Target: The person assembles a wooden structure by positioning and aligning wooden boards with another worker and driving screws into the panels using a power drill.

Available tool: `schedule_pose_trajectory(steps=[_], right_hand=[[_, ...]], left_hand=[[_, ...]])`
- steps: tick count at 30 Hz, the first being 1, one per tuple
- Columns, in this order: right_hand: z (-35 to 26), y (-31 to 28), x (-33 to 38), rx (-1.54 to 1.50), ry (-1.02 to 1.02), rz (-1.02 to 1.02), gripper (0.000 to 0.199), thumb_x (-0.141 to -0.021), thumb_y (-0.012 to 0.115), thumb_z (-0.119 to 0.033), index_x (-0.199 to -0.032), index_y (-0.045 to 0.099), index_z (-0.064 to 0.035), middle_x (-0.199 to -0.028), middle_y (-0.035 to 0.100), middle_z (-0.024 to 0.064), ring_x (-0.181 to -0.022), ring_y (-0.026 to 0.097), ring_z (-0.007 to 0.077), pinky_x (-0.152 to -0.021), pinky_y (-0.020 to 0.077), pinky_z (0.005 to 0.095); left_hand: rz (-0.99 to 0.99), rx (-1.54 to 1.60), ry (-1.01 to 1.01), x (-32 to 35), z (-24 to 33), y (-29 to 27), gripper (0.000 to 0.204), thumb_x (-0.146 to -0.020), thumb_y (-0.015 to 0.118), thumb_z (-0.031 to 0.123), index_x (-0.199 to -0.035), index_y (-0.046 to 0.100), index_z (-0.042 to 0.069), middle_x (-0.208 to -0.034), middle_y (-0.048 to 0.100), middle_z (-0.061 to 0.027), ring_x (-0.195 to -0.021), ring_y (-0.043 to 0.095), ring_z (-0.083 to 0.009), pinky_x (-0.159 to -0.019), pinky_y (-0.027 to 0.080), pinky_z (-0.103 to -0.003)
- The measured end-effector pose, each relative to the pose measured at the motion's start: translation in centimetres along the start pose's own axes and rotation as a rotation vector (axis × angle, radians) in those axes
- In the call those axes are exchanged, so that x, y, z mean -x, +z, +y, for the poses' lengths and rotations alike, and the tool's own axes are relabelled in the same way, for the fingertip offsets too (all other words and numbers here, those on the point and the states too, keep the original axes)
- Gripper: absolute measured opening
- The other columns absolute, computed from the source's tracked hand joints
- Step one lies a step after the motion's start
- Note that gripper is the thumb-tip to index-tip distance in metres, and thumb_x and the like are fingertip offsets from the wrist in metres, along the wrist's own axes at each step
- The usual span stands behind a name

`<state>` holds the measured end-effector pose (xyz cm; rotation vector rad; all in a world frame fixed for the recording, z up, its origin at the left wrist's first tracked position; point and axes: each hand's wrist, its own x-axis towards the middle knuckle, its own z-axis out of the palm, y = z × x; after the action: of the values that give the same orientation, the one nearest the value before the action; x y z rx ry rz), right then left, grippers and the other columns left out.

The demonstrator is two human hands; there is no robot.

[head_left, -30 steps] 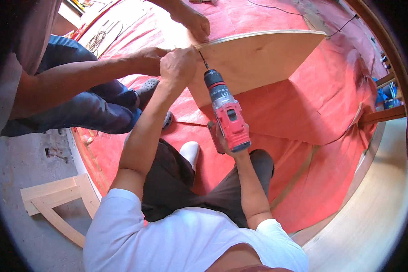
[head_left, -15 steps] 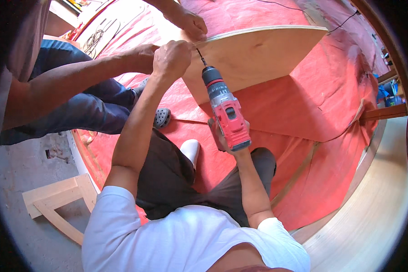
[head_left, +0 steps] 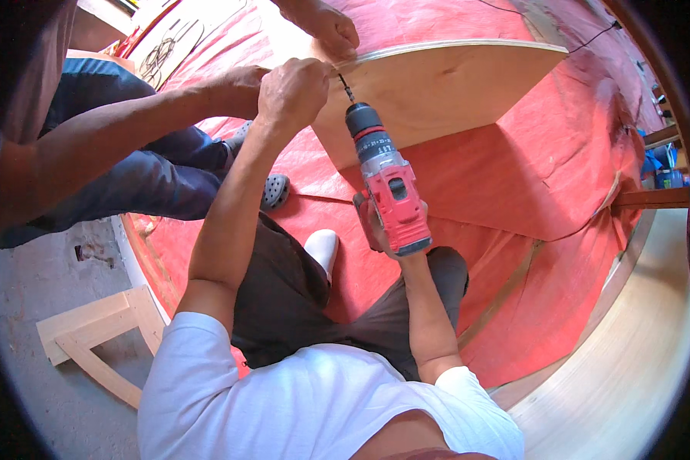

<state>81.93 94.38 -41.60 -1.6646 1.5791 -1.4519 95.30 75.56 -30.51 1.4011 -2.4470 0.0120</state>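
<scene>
Drill (head_left: 387,184) in red and grey sits clenched in the right hand (head_left: 376,226), its bit angled at the edge of the plywood board (head_left: 437,92), where the left hand (head_left: 293,92) is pressed shut. Another person's hands (head_left: 326,29) steady that edge. The drill looks heavy and rigid, best gripped at its handle; the board looks stiff and thin.

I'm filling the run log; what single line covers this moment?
right hand: grips red drill | left hand: at bit tip on plywood panel | co-worker's hands: steady panel edge
</scene>
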Motion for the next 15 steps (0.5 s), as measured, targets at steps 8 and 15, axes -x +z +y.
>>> schedule_pose_trajectory(steps=[8,15], right_hand=[[0.5,0.5,-0.3,0.110,0.071,0.006,0.012,-0.081,0.062,-0.015,-0.085,0.061,-0.0045,-0.077,0.064,0.0078,-0.069,0.063,0.0198,-0.060,0.0493,0.0307],[1.9,1.4,0.1,-0.082,0.198,0.002,0.016,-0.078,0.067,-0.015,-0.086,0.061,-0.0019,-0.075,0.065,0.0067,-0.067,0.062,0.0139,-0.059,0.0489,0.0272]], left_hand=[[0.009,-0.041,0.011,-0.1,-0.1,0.2,0.020,-0.079,0.049,0.018,-0.084,0.065,0.007,-0.081,0.064,-0.0177,-0.075,0.062,-0.0355,-0.068,0.050,-0.045],[0.013,-0.047,0.014,-0.2,-0.1,0.0,0.018,-0.077,0.050,0.017,-0.081,0.064,0.006,-0.079,0.064,-0.0179,-0.074,0.063,-0.0356,-0.068,0.050,-0.044]])
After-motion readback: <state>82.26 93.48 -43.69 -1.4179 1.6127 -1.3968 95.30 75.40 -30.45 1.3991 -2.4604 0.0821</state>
